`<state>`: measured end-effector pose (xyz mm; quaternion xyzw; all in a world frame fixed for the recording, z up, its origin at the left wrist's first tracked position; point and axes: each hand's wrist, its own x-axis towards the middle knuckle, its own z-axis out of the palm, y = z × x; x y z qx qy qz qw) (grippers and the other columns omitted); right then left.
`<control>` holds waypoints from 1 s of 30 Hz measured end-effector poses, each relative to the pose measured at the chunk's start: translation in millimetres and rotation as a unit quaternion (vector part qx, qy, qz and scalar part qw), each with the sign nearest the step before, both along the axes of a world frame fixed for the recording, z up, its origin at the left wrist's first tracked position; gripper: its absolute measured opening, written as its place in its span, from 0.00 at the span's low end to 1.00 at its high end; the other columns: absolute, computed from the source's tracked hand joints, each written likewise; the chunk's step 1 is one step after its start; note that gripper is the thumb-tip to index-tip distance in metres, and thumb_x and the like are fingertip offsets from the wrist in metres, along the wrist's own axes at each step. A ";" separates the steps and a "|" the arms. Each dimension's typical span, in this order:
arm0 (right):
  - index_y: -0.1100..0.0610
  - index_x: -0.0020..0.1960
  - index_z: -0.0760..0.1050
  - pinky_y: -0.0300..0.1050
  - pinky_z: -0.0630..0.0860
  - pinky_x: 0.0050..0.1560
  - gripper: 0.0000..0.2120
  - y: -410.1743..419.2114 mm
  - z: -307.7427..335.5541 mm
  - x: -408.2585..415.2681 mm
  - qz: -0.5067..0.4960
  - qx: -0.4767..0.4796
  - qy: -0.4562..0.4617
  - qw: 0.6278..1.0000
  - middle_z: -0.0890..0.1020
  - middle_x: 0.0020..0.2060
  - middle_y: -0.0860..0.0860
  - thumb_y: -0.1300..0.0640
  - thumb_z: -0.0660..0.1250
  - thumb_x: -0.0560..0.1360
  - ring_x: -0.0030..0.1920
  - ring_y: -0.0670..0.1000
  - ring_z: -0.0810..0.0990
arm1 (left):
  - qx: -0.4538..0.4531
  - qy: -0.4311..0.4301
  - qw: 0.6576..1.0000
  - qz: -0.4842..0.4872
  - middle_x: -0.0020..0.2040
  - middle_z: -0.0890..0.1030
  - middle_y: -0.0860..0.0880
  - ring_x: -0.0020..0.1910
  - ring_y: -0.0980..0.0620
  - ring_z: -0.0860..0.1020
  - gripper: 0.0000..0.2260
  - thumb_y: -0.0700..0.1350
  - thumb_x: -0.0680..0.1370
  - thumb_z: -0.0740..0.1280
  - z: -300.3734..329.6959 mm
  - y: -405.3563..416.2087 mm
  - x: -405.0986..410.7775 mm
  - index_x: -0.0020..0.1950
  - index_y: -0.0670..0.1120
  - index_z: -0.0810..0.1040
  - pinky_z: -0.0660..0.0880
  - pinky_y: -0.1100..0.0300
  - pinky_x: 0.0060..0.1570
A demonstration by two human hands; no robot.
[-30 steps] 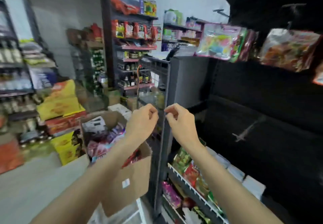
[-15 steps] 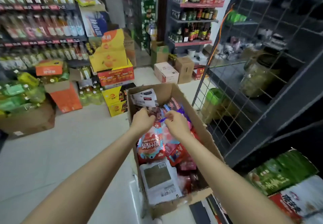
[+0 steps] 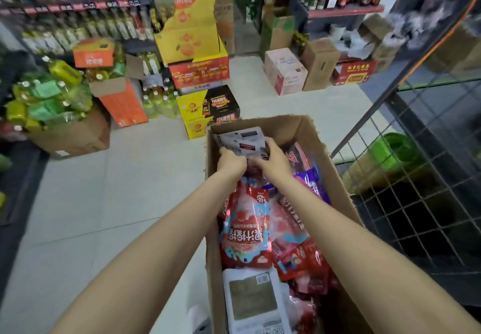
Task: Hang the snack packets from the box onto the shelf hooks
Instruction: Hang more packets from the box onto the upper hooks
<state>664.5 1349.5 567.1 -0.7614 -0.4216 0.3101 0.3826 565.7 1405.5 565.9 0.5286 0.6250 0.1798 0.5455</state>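
Observation:
An open cardboard box (image 3: 335,177) stands on the floor in front of me, filled with several snack packets. A large red and pink packet (image 3: 247,234) lies in its middle, a purple one (image 3: 313,182) at the right, a white-backed one (image 3: 253,302) near me. Both my hands are deep at the box's far end. My left hand (image 3: 231,161) and my right hand (image 3: 273,159) grip a white and grey packet (image 3: 240,139) that leans on the far wall. The shelf hooks are out of view.
A black wire-mesh rack (image 3: 416,177) stands right of the box, with a green container (image 3: 390,151) behind the mesh. Stacked yellow and red cartons (image 3: 200,73) and bottles of oil (image 3: 46,94) crowd the floor at the left. Pale tiled floor (image 3: 104,203) lies left of the box.
My view has swung from the hook shelf down to the box. Both hands came down into the box and have moved to its far end, taking hold of the white packet.

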 end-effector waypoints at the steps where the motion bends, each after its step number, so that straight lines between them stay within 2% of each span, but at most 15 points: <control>1: 0.59 0.56 0.75 0.39 0.65 0.40 0.10 2.4 -2.7 -0.6 -0.015 0.005 -0.011 1.000 0.82 0.50 0.55 0.60 0.68 0.75 0.47 0.50 0.77 | 0.001 -0.009 1.000 0.001 0.64 0.74 0.39 0.61 0.40 0.74 0.27 0.42 0.74 0.62 2.8 -2.9 -1.2 0.72 0.41 0.59 0.72 0.46 0.61; 2: 0.61 0.49 0.76 0.41 0.62 0.35 0.05 4.0 -6.2 -0.4 -0.028 0.007 -0.028 0.999 0.82 0.45 0.57 0.60 0.66 0.76 0.43 0.50 0.75 | 0.002 -0.018 1.000 0.002 0.64 0.74 0.40 0.61 0.41 0.74 0.27 0.40 0.74 0.62 3.5 -4.5 -3.0 0.72 0.42 0.59 0.72 0.47 0.62; 4: 0.64 0.43 0.74 0.43 0.64 0.35 0.07 3.8 -9.6 -1.2 -0.028 0.022 -0.031 0.999 0.80 0.39 0.60 0.61 0.64 0.77 0.38 0.51 0.74 | 0.010 -0.020 1.000 -0.001 0.63 0.74 0.41 0.61 0.42 0.74 0.26 0.39 0.75 0.62 5.7 -7.2 -5.8 0.72 0.41 0.59 0.72 0.48 0.62; 6: 0.63 0.46 0.74 0.45 0.72 0.39 0.06 -2.0 -3.3 -2.3 -0.028 0.052 0.006 0.998 0.81 0.41 0.57 0.62 0.61 0.79 0.40 0.52 0.78 | 0.025 -0.019 0.999 -0.006 0.64 0.74 0.42 0.61 0.43 0.74 0.25 0.40 0.75 0.64 6.8 -6.9 -9.7 0.70 0.40 0.62 0.72 0.49 0.62; 9: 0.61 0.52 0.75 0.41 0.75 0.41 0.06 -21.7 16.6 -0.8 -0.067 0.095 0.056 0.992 0.82 0.46 0.54 0.61 0.60 0.79 0.44 0.50 0.80 | 0.070 -0.025 0.997 -0.027 0.61 0.76 0.45 0.59 0.46 0.76 0.24 0.48 0.70 0.69 14.1 -14.1 -15.4 0.64 0.44 0.70 0.73 0.49 0.60; 11: 0.65 0.49 0.74 0.43 0.73 0.41 0.06 -38.1 26.8 1.0 -0.091 0.121 0.086 0.985 0.82 0.45 0.60 0.62 0.61 0.79 0.42 0.54 0.80 | 0.113 -0.040 0.992 -0.048 0.59 0.77 0.47 0.58 0.48 0.76 0.23 0.53 0.69 0.71 23.5 -24.2 -19.1 0.59 0.45 0.73 0.74 0.49 0.59; 13: 0.66 0.42 0.72 0.44 0.69 0.39 0.10 -56.2 39.7 0.2 -0.111 0.140 0.093 0.980 0.79 0.38 0.63 0.60 0.63 0.78 0.36 0.55 0.76 | 0.142 -0.083 0.984 -0.068 0.57 0.78 0.48 0.57 0.49 0.77 0.15 0.49 0.73 0.70 43.0 -41.8 -22.4 0.56 0.46 0.73 0.74 0.51 0.59; 15: 0.65 0.40 0.70 0.44 0.67 0.37 0.12 -77.3 58.3 -4.8 -0.123 0.154 0.091 0.976 0.77 0.34 0.60 0.57 0.65 0.78 0.33 0.54 0.74 | 0.183 -0.124 0.972 -0.079 0.56 0.79 0.48 0.56 0.50 0.78 0.11 0.45 0.76 0.69 60.2 -59.7 -28.4 0.57 0.47 0.73 0.74 0.50 0.58; 17: 0.64 0.42 0.74 0.41 0.71 0.36 0.11 -101.0 78.9 -11.7 -0.132 0.169 0.094 0.972 0.79 0.34 0.57 0.55 0.66 0.77 0.33 0.53 0.77 | 0.222 -0.152 0.959 -0.083 0.53 0.81 0.49 0.52 0.51 0.80 0.10 0.44 0.76 0.69 79.5 -79.6 -36.5 0.56 0.48 0.76 0.76 0.49 0.56; 21: 0.52 0.40 0.81 0.57 0.79 0.47 0.05 -162.9 120.8 -35.2 -0.153 0.220 0.088 0.959 0.85 0.40 0.53 0.52 0.71 0.73 0.43 0.58 0.83 | 0.263 -0.209 0.935 -0.111 0.49 0.83 0.51 0.47 0.52 0.82 0.06 0.46 0.75 0.69 120.7 -129.3 -59.6 0.52 0.50 0.78 0.78 0.46 0.51; 23: 0.51 0.39 0.82 0.56 0.79 0.47 0.05 -203.8 143.7 -50.6 -0.167 0.245 0.091 0.951 0.85 0.39 0.51 0.52 0.71 0.73 0.42 0.54 0.84 | 0.281 -0.233 0.920 -0.141 0.48 0.84 0.52 0.47 0.52 0.82 0.06 0.50 0.74 0.69 142.0 -160.5 -71.4 0.50 0.54 0.79 0.79 0.46 0.50; 25: 0.56 0.39 0.80 0.51 0.77 0.43 0.09 -246.2 168.5 -64.4 -0.187 0.262 0.087 0.943 0.85 0.38 0.53 0.52 0.69 0.75 0.38 0.51 0.82 | 0.292 -0.258 0.905 -0.171 0.47 0.84 0.54 0.47 0.54 0.82 0.05 0.48 0.75 0.69 163.1 -192.5 -78.5 0.50 0.52 0.79 0.79 0.49 0.51; 27: 0.64 0.35 0.76 0.49 0.71 0.38 0.21 -285.6 193.9 -77.8 -0.212 0.274 0.064 0.936 0.82 0.36 0.61 0.48 0.64 0.78 0.36 0.53 0.77 | 0.308 -0.296 0.883 -0.196 0.47 0.82 0.57 0.47 0.60 0.80 0.05 0.44 0.77 0.67 183.7 -224.2 -82.8 0.52 0.50 0.78 0.78 0.59 0.50; 28: 0.63 0.35 0.76 0.48 0.72 0.39 0.23 -310.4 208.0 -84.7 -0.232 0.287 0.058 0.928 0.82 0.36 0.59 0.47 0.62 0.79 0.36 0.53 0.77 | 0.315 -0.318 0.869 -0.209 0.47 0.82 0.58 0.47 0.61 0.80 0.05 0.42 0.77 0.67 196.1 -246.1 -84.4 0.52 0.49 0.78 0.77 0.62 0.50; 30: 0.55 0.40 0.81 0.49 0.77 0.47 0.18 -359.4 235.6 -95.2 -0.267 0.313 0.056 0.910 0.85 0.40 0.50 0.48 0.59 0.80 0.42 0.52 0.83 | 0.326 -0.351 0.847 -0.229 0.49 0.82 0.54 0.49 0.57 0.80 0.06 0.42 0.78 0.66 219.3 -290.0 -84.1 0.54 0.47 0.78 0.76 0.61 0.50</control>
